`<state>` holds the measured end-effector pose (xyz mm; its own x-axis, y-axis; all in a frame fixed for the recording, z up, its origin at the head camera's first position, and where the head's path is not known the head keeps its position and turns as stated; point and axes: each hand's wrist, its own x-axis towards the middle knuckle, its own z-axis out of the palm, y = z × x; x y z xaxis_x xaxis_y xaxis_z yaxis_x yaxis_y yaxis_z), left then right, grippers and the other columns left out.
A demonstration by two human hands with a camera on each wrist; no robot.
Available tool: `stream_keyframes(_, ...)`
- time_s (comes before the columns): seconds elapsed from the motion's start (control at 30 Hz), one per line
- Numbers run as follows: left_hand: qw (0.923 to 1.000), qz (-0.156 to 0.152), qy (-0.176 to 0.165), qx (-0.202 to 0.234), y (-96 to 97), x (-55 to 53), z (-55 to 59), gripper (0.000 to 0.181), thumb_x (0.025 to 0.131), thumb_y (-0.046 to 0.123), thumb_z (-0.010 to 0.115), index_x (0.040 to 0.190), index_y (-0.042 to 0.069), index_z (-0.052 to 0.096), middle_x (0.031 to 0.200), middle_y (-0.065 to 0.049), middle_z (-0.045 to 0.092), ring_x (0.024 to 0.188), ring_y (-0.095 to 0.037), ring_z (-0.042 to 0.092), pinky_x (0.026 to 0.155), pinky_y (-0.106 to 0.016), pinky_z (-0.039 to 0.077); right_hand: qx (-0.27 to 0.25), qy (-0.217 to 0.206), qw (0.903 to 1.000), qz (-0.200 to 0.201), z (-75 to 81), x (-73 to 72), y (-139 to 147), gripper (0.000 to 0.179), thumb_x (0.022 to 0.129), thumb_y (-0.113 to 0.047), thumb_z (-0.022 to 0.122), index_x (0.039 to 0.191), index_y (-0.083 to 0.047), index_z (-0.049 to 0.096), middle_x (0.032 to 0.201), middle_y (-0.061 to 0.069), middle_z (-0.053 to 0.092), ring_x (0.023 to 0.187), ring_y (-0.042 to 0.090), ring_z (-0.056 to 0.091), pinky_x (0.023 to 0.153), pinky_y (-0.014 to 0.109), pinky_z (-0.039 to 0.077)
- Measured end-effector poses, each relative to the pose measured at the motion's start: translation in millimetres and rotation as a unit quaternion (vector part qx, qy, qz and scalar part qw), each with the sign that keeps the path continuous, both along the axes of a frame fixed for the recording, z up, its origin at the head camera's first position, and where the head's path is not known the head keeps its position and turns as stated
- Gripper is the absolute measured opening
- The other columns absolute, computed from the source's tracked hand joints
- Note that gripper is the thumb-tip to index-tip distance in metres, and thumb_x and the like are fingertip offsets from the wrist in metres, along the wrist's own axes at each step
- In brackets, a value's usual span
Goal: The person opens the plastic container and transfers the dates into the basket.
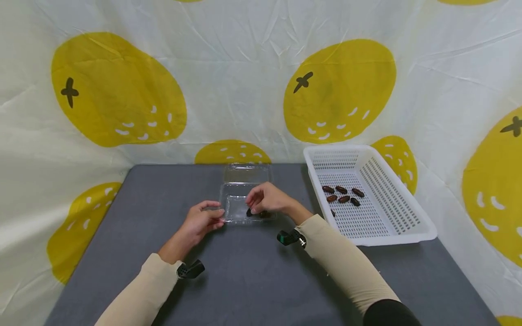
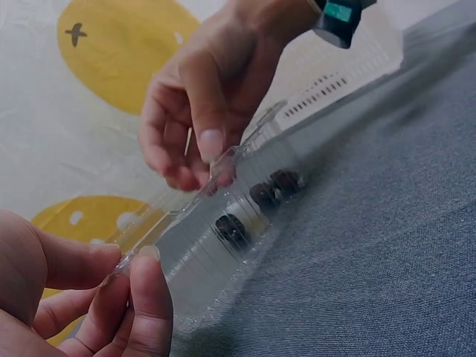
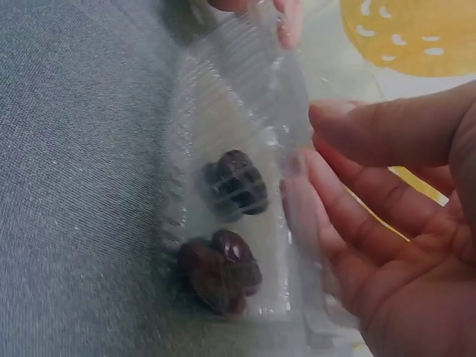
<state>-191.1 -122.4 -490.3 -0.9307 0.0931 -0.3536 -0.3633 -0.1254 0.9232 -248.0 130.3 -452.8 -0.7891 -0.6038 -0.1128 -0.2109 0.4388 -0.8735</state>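
A clear plastic clamshell box (image 1: 235, 209) stands on the table with its lid raised at the back. My left hand (image 1: 200, 219) pinches its near left rim between thumb and fingers, as the left wrist view shows (image 2: 97, 286). Over the right part of the box hovers my right hand (image 1: 267, 199), its fingers loosely bent and nothing visible between them. Just below those fingertips a dark date (image 3: 239, 182) lies inside, seen through the clear wall. Two more dates (image 3: 219, 271) lie close together beside it, at the right end of the box.
To the right stands a white perforated plastic basket (image 1: 391, 237) with several dates (image 1: 344, 199) toward its left side. A grey cloth (image 1: 244, 271) covers the table. Behind hangs a white curtain (image 1: 236, 90) with yellow fruit prints.
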Motion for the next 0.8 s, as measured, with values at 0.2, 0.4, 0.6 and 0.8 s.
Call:
stream_keyframes(0.2,1.0,-0.002,0.004,0.006,0.4,-0.6,-3.3,0.047,0.098,0.001,0.069,0.139,-0.007,0.049,0.076,-0.003,0.073,0.061,-0.01,0.068,0.06,-0.023,0.06,0.067,0.08,0.9946,-0.001,-14.3,-6.4,-6,0.033,0.079,0.01,0.076,0.111,0.002,0.075,0.107,0.018,0.078,0.094,0.017,0.073,0.085,0.031,0.061)
stream_keyframes(0.4,1.0,-0.002,0.008,0.005,0.9,-0.2,-1.2,0.047,0.098,0.001,0.068,0.14,-0.006,0.049,0.077,-0.003,0.073,0.062,-0.011,0.069,0.061,-0.023,0.061,0.134,0.16,0.9778,0.015,-21.0,-12.3,-10,0.034,0.075,0.008,0.078,0.105,-0.009,0.079,0.101,0.005,0.08,0.096,0.018,0.074,0.086,0.033,0.06)
stream_keyframes(0.6,1.0,0.001,0.006,0.003,-0.3,2.3,-1.0,0.046,0.098,0.0,0.067,0.141,-0.006,0.049,0.077,-0.003,0.072,0.063,-0.011,0.069,0.061,-0.023,0.06,0.16,0.19,0.9678,0.04,-25.4,-12.0,-15,0.029,0.076,0.007,0.079,0.1,-0.01,0.079,0.095,0.003,0.079,0.087,0.014,0.072,0.08,0.029,0.06)
stream_keyframes(0.8,0.9999,0.0,0.009,0.008,0.0,3.9,-3.0,0.047,0.098,0.001,0.068,0.141,-0.006,0.05,0.079,-0.004,0.071,0.066,-0.011,0.07,0.063,-0.024,0.061,0.185,0.214,0.9582,0.046,-26.6,-9.4,-19,0.022,0.076,0.006,0.081,0.092,-0.011,0.078,0.088,0.002,0.078,0.08,0.012,0.071,0.074,0.025,0.059)
